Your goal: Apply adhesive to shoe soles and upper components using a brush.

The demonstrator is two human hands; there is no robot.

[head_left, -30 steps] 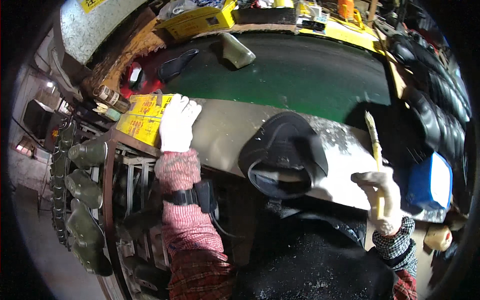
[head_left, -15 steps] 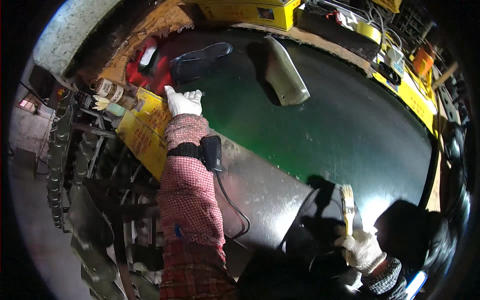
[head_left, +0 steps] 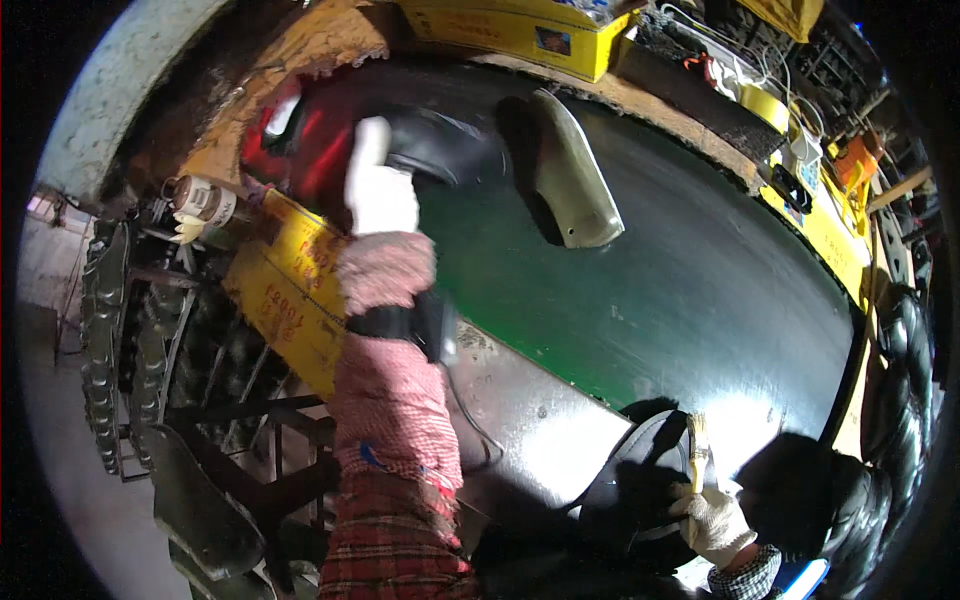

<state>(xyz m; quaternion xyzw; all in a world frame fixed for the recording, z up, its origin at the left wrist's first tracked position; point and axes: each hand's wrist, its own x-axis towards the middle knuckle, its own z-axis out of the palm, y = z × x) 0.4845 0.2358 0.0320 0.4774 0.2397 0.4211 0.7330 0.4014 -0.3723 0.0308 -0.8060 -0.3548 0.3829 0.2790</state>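
"What is the nearest to you?"

"It is my gloved right hand [head_left: 715,525], low on the right. Its fingers are folded around the handle of a brush [head_left: 698,450], and the pale bristles point away from me."

"What lies beside this hand?"

"A black shoe upper [head_left: 622,495] with a rounded outline, just left of the brush, at the near edge of the worktop [head_left: 690,320]. Part of it is in shadow, so I cannot tell whether my hand touches it."

"And on your left side?"

"Some yellow cardboard [head_left: 285,295] with red print lies beside my checked sleeve [head_left: 395,420]. Near its far end there is a bottle [head_left: 207,203], which is tilted."

"Where is the other hand?"

"My left hand [head_left: 385,195], also gloved, is at the left end of a dark shoe piece [head_left: 445,148]. It is blurred — I cannot tell if these fingers pinch the piece or only rest there."

"Anything more?"

"A pale shoe last [head_left: 575,175] lies right of that piece, near but apart. Behind them, along the far edge, is a yellow box [head_left: 500,30]."
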